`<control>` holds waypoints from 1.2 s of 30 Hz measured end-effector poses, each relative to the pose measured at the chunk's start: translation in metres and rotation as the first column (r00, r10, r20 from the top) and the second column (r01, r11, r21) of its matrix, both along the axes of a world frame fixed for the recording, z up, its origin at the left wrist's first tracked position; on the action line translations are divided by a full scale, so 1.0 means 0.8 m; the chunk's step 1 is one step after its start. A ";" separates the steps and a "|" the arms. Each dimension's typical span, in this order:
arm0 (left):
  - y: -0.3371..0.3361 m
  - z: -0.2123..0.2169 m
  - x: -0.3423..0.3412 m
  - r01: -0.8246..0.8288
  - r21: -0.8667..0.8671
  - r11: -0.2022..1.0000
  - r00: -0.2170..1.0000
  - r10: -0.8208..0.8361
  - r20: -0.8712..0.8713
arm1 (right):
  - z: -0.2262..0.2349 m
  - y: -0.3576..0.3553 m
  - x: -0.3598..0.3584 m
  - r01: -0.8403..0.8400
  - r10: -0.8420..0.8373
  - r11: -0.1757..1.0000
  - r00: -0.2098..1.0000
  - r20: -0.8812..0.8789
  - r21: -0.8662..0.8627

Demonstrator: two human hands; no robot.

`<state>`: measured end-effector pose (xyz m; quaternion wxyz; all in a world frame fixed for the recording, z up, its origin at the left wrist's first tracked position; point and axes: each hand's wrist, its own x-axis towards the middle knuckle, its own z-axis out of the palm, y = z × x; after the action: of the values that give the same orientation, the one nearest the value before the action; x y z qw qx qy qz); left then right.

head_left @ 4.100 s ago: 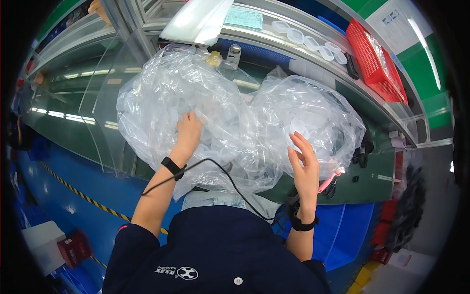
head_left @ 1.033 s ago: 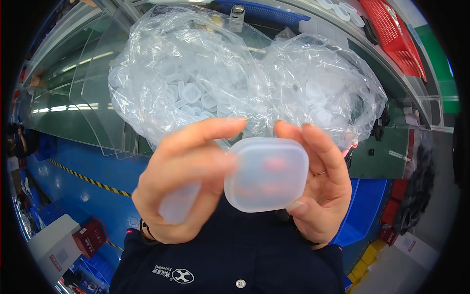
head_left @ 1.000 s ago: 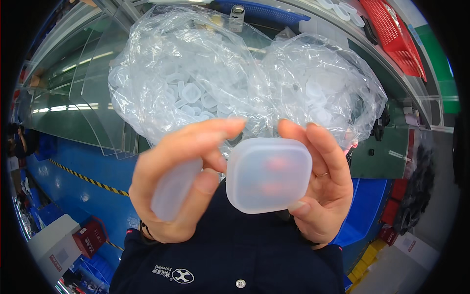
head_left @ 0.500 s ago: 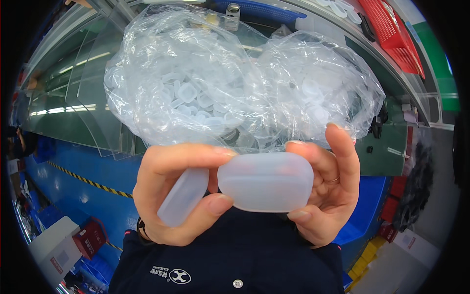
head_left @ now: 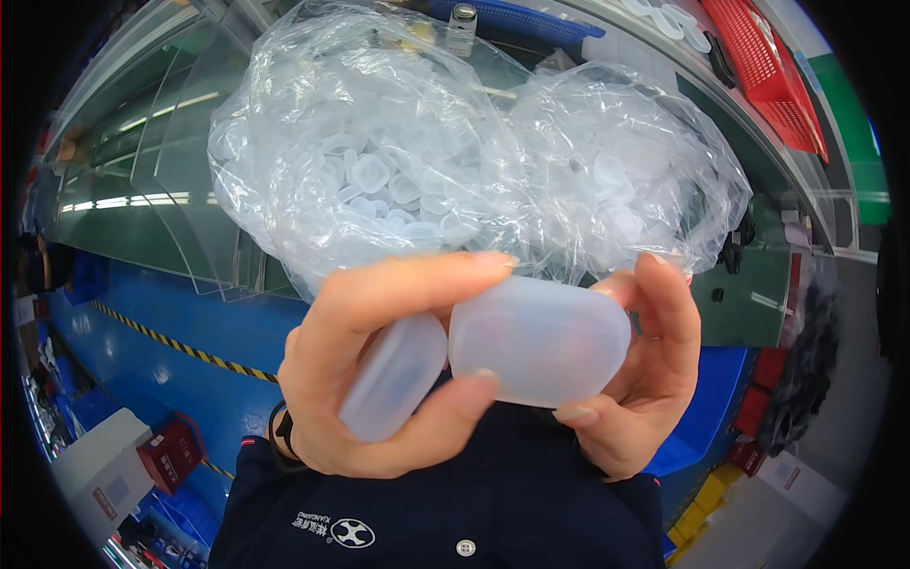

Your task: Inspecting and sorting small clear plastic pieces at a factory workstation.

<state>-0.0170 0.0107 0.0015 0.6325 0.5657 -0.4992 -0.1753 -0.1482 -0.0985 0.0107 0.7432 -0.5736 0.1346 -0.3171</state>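
Note:
My left hand (head_left: 365, 351) is closed around one frosted, translucent rounded case (head_left: 396, 377), which lies tilted in the palm. Its thumb and index fingertips also touch the left end of a second frosted rounded case (head_left: 536, 341). That second case is gripped at its right end by my right hand (head_left: 649, 365), between thumb and fingers. Both cases look like smooth, whitish soft plastic or silicone. The two are side by side in front of my chest. Part of the right hand's fingers is hidden behind the second case.
Beyond my hands, a large clear plastic bag (head_left: 284, 190) holds many small translucent rounded pieces. Another clear bag (head_left: 664, 142) with similar pieces lies to its right. A red basket (head_left: 763, 76) stands at the far right, near a small clear bottle (head_left: 462, 28) and a blue tray (head_left: 531, 21).
My left hand has moved right and slightly up, its fingers reaching farther over the second case. That case has shifted right and up and turned, showing a broader face.

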 end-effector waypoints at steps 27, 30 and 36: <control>-0.002 0.005 0.027 0.142 -0.025 0.990 0.863 -0.111 0.492 | -0.004 -0.006 -0.002 -0.292 0.352 0.894 0.927 -0.128 0.340; 0.008 0.007 0.022 0.193 -0.042 0.980 0.913 -0.164 0.374 | 0.001 -0.005 0.004 -0.163 0.238 0.924 0.953 -0.188 0.345; 0.008 0.007 0.019 0.131 0.028 0.991 0.965 -0.121 -0.233 | 0.002 -0.016 -0.009 -0.257 0.220 0.951 0.953 -0.209 -0.174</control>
<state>-0.0019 0.0168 0.0067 0.6615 0.5222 -0.4532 -0.2903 -0.1553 -0.1117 0.0125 0.6990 -0.6844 0.1008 -0.1813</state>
